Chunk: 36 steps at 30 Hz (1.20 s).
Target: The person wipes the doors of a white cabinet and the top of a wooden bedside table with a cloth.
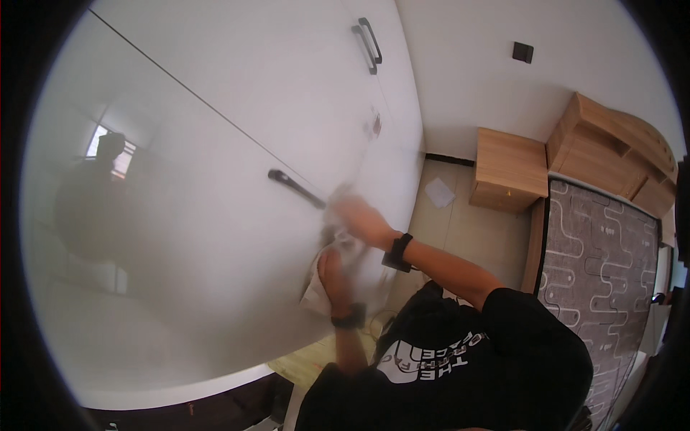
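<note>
A large glossy white wardrobe door (201,215) stands before me, with a dark bar handle (296,188) beside the seam. My right hand (365,221) is at the handle's lower end, fingers closed and blurred by motion, with a pale part of a white cloth (313,293) showing at its fingertips. Just below it, my left hand (335,280) is closed on the same cloth, which hangs past its fingers against the door. Both wrists wear dark bands. The fingertips of both hands are partly hidden or smeared.
Two more dark handles (368,47) sit higher on the wardrobe. To the right are a wooden nightstand (510,169), a wooden headboard (611,154) and a bed with a grey patterned mattress (596,266). A white sheet (440,192) lies on the tiled floor.
</note>
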{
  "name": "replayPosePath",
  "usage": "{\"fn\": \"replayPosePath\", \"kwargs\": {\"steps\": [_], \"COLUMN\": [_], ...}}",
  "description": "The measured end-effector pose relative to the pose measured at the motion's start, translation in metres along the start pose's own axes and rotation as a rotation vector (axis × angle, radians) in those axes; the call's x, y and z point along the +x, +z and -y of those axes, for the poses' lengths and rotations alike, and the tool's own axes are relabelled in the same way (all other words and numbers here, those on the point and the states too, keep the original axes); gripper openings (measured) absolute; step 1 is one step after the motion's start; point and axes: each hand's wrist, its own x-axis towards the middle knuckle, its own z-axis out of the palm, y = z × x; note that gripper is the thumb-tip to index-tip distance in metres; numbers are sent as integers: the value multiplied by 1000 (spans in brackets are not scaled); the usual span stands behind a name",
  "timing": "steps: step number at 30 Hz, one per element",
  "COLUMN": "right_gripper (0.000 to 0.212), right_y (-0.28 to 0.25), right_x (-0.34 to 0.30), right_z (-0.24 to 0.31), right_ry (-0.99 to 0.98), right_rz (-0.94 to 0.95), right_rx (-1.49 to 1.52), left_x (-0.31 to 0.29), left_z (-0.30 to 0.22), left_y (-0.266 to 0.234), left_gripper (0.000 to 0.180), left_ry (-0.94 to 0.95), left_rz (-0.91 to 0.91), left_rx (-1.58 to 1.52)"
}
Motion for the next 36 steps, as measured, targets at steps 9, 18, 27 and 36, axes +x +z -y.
{"fn": "replayPosePath", "kwargs": {"steps": [9,18,27,36], "right_gripper": [38,52,44,36], "right_y": [-46,-83,-126,-257], "right_x": [44,88,3,-87], "right_z": [-37,-36,-120,-105], "right_ry": [60,-92,267,613], "right_rz": [-123,-173,-276,-304], "right_rx": [-17,-69,-208,-374], "left_x": [49,87,102,151], "left_z": [-16,-26,-42,-98], "left_y": [52,82,129,158], "left_gripper": [39,45,31,28], "left_ry": [-34,-51,-244,-4], "left_rz": [69,23,190,54], "left_rx": [-192,-226,-388,-599]}}
